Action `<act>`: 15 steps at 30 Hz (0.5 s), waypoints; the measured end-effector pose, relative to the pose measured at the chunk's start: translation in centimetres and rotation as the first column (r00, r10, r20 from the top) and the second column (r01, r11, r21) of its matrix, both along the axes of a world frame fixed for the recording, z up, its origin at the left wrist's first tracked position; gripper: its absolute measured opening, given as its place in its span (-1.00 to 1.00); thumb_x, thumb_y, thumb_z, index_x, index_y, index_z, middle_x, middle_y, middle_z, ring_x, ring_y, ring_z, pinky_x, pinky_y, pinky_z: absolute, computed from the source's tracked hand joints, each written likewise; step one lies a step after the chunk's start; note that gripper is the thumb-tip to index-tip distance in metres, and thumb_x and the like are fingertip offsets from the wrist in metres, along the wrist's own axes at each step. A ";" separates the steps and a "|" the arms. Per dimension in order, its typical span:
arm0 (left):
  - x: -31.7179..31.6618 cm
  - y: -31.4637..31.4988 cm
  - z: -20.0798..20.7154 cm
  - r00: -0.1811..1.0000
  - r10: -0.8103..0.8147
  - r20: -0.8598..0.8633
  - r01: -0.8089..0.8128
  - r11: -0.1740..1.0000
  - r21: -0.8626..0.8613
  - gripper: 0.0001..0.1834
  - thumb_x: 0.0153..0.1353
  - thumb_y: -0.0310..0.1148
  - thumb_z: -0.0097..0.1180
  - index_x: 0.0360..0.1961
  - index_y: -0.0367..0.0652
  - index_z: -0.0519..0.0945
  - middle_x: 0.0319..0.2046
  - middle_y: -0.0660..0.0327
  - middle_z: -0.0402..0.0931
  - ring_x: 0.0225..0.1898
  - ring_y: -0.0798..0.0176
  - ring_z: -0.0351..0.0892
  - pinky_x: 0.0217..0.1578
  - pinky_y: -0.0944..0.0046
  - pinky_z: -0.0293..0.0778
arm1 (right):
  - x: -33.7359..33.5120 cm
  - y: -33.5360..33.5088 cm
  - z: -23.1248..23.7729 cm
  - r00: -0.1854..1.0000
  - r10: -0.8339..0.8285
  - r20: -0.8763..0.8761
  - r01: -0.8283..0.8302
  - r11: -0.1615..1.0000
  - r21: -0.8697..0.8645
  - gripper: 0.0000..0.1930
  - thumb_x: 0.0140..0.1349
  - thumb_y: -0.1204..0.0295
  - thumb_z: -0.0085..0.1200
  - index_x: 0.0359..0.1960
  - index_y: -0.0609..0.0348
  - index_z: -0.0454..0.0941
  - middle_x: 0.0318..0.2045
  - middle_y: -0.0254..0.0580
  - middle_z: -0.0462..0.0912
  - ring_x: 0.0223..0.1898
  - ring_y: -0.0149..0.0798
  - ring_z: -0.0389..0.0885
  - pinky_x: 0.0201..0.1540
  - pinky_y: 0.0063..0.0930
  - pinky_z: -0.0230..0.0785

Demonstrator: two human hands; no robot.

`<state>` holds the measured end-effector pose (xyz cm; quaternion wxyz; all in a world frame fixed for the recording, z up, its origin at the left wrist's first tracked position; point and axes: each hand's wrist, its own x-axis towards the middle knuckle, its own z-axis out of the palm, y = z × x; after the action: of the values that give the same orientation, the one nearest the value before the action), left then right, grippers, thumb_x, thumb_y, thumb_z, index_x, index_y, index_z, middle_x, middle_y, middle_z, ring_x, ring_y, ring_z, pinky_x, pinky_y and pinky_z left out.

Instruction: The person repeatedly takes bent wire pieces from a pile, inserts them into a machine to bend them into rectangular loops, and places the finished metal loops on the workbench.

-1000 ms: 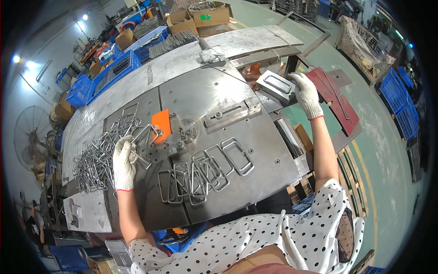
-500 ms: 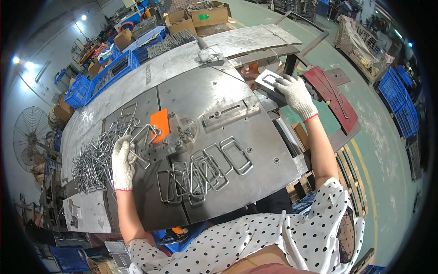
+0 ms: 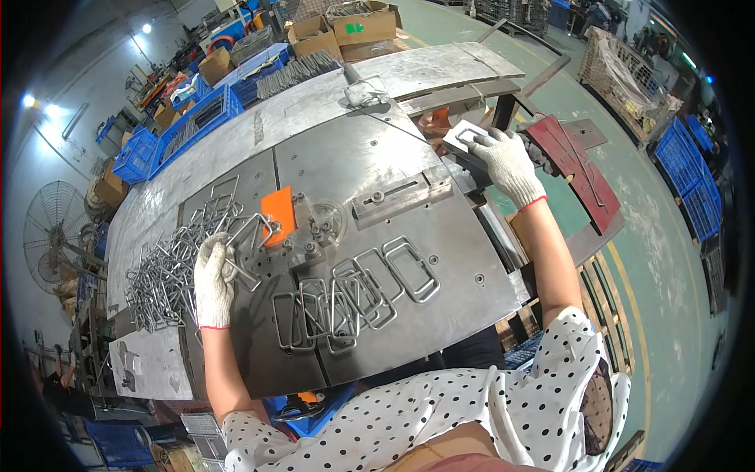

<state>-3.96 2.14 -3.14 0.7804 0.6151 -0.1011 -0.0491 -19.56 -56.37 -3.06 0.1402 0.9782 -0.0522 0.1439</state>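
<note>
A big steel work table point(image 3: 440, 236) fills the middle of the scene, with blue crates point(image 3: 185, 126) and cardboard boxes point(image 3: 358, 23) beyond its far edge and a standing fan point(image 3: 55, 236) off to the left. At the table's centre sits a round bending fixture point(image 3: 318, 228) with an orange tag point(image 3: 277, 214) just left of it and a bolted guide bar point(image 3: 401, 197) to its right. On the left lies a heap of unbent wire pieces point(image 3: 161, 279); near the front edge rests a row of about 5 finished rectangular wire loops point(image 3: 358, 295), overlapping one another. Judging by this, only a small share is formed and the larger heap remains. The gloved left hand point(image 3: 214, 279) is closed around 1 wire piece point(image 3: 250, 232) whose bent end reaches toward the fixture. The gloved right hand point(image 3: 507, 161) rests, fingers curled down, on a small grey control box point(image 3: 464, 138) at the table's far right edge.
</note>
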 end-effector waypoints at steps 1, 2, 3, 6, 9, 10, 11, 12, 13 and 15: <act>0.1 0.1 -0.1 1.000 -0.025 0.004 0.025 1.000 -0.005 -0.69 0.47 -0.36 0.25 0.14 -0.26 0.59 -0.31 0.24 0.63 -0.56 0.61 0.33 -0.60 0.58 0.15 | -0.1 0.1 -0.2 1.000 -0.005 0.029 0.004 1.000 0.029 -0.60 0.39 0.40 -0.01 0.23 -0.12 0.64 0.24 -0.25 0.65 0.31 -0.02 0.54 0.33 -0.05 0.34; 0.2 0.1 -0.1 1.000 -0.022 0.004 0.022 1.000 -0.006 -0.69 0.47 -0.36 0.25 0.14 -0.26 0.59 -0.31 0.24 0.63 -0.56 0.61 0.33 -0.60 0.58 0.15 | 0.0 0.1 -0.3 0.998 -0.010 0.059 0.007 0.998 0.059 -0.61 0.39 0.40 -0.01 0.21 -0.11 0.65 0.23 -0.22 0.66 0.30 -0.01 0.55 0.33 -0.04 0.35; 0.2 0.1 -0.1 1.000 -0.025 0.010 0.025 1.000 0.000 -0.69 0.47 -0.36 0.25 0.15 -0.26 0.58 -0.31 0.24 0.63 -0.56 0.61 0.32 -0.60 0.58 0.15 | 0.2 0.0 -0.6 0.998 -0.008 0.060 0.004 0.998 0.058 -0.61 0.39 0.40 -0.01 0.21 -0.11 0.65 0.23 -0.22 0.66 0.30 -0.01 0.55 0.33 -0.04 0.35; 0.1 -0.3 0.3 0.999 -0.038 0.016 0.038 0.999 -0.001 -0.68 0.48 -0.36 0.25 0.15 -0.27 0.57 -0.31 0.24 0.62 -0.56 0.60 0.31 -0.60 0.57 0.14 | 0.4 -0.6 -1.6 0.989 0.003 0.145 -0.015 0.996 0.085 -0.61 0.37 0.42 0.03 0.20 -0.07 0.66 0.24 -0.15 0.65 0.25 0.03 0.59 0.27 -0.04 0.43; -0.3 -0.5 0.6 0.999 -0.053 0.013 0.053 0.999 -0.010 -0.67 0.48 -0.35 0.24 0.16 -0.28 0.57 -0.31 0.24 0.61 -0.57 0.59 0.28 -0.59 0.57 0.13 | 0.3 -1.5 -1.7 0.987 0.023 0.161 -0.055 0.979 0.197 -0.60 0.36 0.41 0.09 0.23 -0.01 0.62 0.21 -0.06 0.65 0.20 0.08 0.62 0.20 -0.05 0.51; -0.3 -0.1 0.4 0.999 -0.052 -0.005 0.052 0.998 -0.018 -0.67 0.48 -0.35 0.24 0.16 -0.28 0.57 -0.31 0.24 0.61 -0.57 0.58 0.27 -0.59 0.57 0.14 | 0.8 -1.5 -2.0 0.979 0.007 0.205 -0.048 0.979 0.196 -0.62 0.34 0.38 0.12 0.20 -0.01 0.61 0.10 -0.05 0.67 0.14 0.08 0.65 0.12 -0.05 0.53; -0.4 0.2 0.1 0.999 -0.041 -0.012 0.041 0.999 -0.022 -0.67 0.48 -0.35 0.24 0.16 -0.28 0.57 -0.31 0.24 0.61 -0.57 0.58 0.27 -0.59 0.57 0.14 | 1.3 -1.5 -2.4 0.969 -0.008 0.247 -0.042 0.980 0.196 -0.63 0.32 0.35 0.16 0.16 0.00 0.60 0.00 -0.05 0.69 0.07 0.07 0.68 0.05 -0.04 0.56; -0.5 0.3 -0.4 0.999 -0.042 -0.020 0.041 0.999 -0.025 -0.67 0.48 -0.35 0.23 0.16 -0.28 0.57 -0.30 0.23 0.61 -0.56 0.58 0.27 -0.58 0.57 0.14 | 1.7 -1.6 -2.6 0.961 -0.001 0.275 -0.051 0.982 0.182 -0.65 0.36 0.30 0.15 0.16 0.02 0.56 -0.06 0.01 0.69 0.00 0.09 0.70 0.00 -0.01 0.58; -0.8 0.2 -0.2 0.999 -0.040 -0.018 0.039 0.999 -0.024 -0.67 0.49 -0.35 0.23 0.16 -0.29 0.56 -0.30 0.23 0.60 -0.56 0.58 0.27 -0.57 0.56 0.15 | 1.9 -1.5 -2.2 0.974 -0.064 0.216 0.004 0.963 0.270 -0.65 0.36 0.26 0.17 0.12 0.08 0.56 -0.13 0.05 0.72 -0.05 0.12 0.73 -0.03 0.04 0.58; -1.3 0.2 -0.2 1.000 -0.025 -0.018 0.024 1.000 -0.007 -0.69 0.50 -0.35 0.21 0.15 -0.28 0.56 -0.29 0.24 0.60 -0.53 0.59 0.29 -0.55 0.56 0.18 | 2.6 -1.4 -1.5 0.990 -0.088 0.110 0.061 0.971 0.230 -0.69 0.36 0.27 0.16 0.03 0.17 0.58 -0.26 0.09 0.76 -0.16 0.16 0.77 -0.09 0.09 0.59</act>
<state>-5.22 2.31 -3.31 0.7828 0.6106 -0.1018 -0.0638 -16.96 -57.81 -4.52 0.0299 0.9748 -0.1133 0.1899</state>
